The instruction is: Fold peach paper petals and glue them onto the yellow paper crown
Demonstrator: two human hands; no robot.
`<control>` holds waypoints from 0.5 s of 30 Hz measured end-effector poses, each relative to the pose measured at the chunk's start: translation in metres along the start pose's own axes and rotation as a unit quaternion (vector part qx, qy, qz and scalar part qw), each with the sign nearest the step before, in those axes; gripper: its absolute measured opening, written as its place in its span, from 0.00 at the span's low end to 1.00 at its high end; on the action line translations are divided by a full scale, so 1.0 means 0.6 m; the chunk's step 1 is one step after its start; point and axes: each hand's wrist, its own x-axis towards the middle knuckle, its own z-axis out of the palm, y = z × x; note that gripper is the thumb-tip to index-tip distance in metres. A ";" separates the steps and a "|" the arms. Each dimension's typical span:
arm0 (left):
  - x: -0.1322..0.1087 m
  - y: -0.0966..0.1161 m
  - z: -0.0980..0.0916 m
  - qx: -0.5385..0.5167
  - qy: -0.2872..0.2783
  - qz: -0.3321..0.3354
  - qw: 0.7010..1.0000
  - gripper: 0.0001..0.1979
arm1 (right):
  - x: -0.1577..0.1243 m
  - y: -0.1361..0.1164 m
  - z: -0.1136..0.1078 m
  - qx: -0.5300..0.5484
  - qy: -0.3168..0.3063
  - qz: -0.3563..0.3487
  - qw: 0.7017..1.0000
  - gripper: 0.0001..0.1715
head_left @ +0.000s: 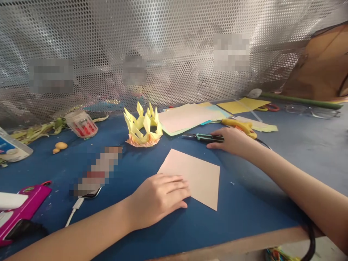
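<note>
A pale pink square of paper [201,177] lies on the blue table [244,203]. My left hand [161,199] rests flat on its left part, fingers stretched out. Farther right, my right hand [231,140] is at the handle end of a teal and black utility knife [206,137], whose tip points left. The fingers of that hand are partly hidden, and whether they grip the knife is unclear. Just behind the hand is a yellow tool [240,126]. A folded yellow paper crown with an orange base [144,134] stands behind the pink square.
Paper sheets [185,117] lie at the back beside a yellow sheet [244,105], scissors [272,107] and glasses [320,111]. On the left are a jar [81,124], a phone [94,192] with a cable and a magenta object [29,203]. Perforated metal [176,47] stands behind.
</note>
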 end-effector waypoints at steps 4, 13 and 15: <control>0.003 0.003 -0.003 0.030 0.012 -0.001 0.999 0.12 | -0.005 -0.010 -0.008 0.005 0.011 -0.006 1.000 0.13; 0.003 0.001 -0.009 0.070 0.030 -0.010 0.997 0.11 | -0.049 -0.073 -0.054 0.075 0.115 -0.033 0.990 0.14; 0.005 -0.002 -0.010 0.042 0.014 -0.018 0.999 0.12 | -0.069 -0.075 -0.071 0.084 0.152 -0.021 0.985 0.15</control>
